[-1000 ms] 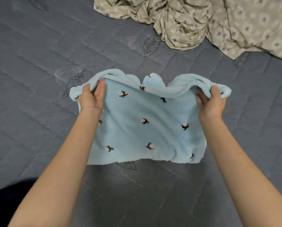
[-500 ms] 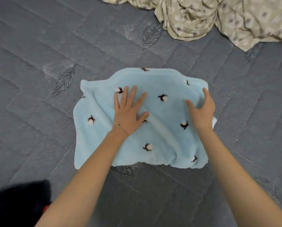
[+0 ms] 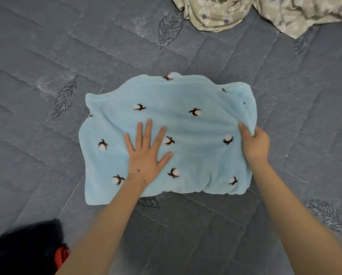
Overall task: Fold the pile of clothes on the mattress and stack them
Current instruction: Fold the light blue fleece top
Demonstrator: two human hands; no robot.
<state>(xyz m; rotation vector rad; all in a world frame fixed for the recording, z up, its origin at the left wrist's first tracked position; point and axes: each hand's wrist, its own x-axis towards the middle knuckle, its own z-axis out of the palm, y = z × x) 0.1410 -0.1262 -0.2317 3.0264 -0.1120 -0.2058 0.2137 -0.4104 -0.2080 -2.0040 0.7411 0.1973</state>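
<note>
Folding blue cloth (image 3: 197,133) | left hand (image 3: 144,155) is pressing flat, fingers spread | right hand (image 3: 255,144) is gripping edge | corners probably needing matching

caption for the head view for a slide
Left hand flat on light blue garment, right hand gripping its edge.

Your left hand (image 3: 146,155) presses flat on the blue fleece garment (image 3: 186,126); your right hand (image 3: 254,144) grips its 3 o'clock edge.
</note>
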